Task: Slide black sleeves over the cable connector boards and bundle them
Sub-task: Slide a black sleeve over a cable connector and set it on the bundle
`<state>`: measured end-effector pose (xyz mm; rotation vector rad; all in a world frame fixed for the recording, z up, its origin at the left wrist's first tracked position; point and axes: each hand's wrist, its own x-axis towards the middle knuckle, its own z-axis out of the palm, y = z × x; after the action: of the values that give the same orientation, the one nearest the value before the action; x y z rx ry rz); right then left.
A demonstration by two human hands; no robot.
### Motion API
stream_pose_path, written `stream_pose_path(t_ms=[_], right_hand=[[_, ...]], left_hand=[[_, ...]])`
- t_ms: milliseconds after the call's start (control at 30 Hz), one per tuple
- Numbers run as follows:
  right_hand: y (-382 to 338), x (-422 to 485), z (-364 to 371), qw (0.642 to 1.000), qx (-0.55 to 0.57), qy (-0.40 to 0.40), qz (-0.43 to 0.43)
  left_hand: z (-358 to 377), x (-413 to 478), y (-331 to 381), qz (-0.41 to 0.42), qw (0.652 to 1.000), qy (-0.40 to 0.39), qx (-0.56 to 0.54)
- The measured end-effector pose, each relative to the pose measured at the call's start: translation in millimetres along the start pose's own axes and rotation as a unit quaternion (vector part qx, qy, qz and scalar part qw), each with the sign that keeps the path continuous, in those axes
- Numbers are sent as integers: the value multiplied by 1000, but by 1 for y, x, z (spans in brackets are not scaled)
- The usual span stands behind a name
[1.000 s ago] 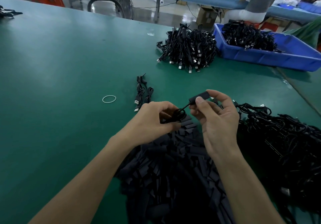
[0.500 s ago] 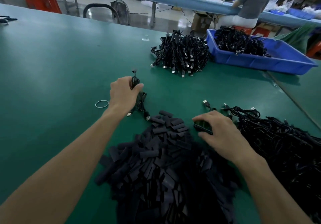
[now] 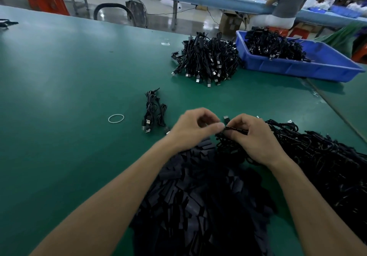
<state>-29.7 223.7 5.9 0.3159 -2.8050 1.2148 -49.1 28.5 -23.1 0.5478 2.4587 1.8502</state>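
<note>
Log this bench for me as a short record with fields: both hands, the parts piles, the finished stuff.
right hand: grips connector board
left hand: pinches the board's end
sleeve pile: under the forearms
cable heap: at right, reaching the right hand
small cable set: left of the hands, beside rubber band
far cable pile: next to blue bin holding more cables

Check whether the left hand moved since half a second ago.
Yes. The left hand left the cable bundle beside the rubber band and moved right, to the connector board in the right hand.
</note>
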Motion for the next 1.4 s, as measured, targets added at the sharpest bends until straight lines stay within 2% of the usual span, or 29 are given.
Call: stream_pose_path(t_ms=[200, 400, 700, 800, 900, 1033, 1133, 1200, 1333, 1400], right_hand=[[12, 6, -2, 989, 130, -60, 31], [19, 10, -8, 967, 218, -119, 59], [21, 15, -14, 943, 284, -163, 64], [20, 15, -15, 926, 335, -159, 67], [17, 15, -16, 925, 366, -78, 67], [9, 17, -17, 938, 292, 175, 65], [-3, 19, -18, 926, 217, 306, 46], [-8, 22, -17, 910, 200, 359, 53], [-12, 28, -12, 875, 215, 420, 110], [-13, 32, -14, 845, 249, 450, 146]], left_hand=[[22, 1, -19, -64, 989, -20, -132], [16, 7, -15, -107, 975, -82, -177], [14, 13, -12, -160, 939, -134, -273], [19, 11, -8, -167, 913, -126, -350], [19, 10, 2, -159, 903, -56, -394], [12, 7, 16, -92, 908, 60, -404], [7, 1, 28, -1, 925, 114, -362], [3, -2, 35, 33, 920, 155, -357], [-2, -6, 41, 43, 890, 292, -348], [-4, -8, 43, 53, 871, 348, -343]])
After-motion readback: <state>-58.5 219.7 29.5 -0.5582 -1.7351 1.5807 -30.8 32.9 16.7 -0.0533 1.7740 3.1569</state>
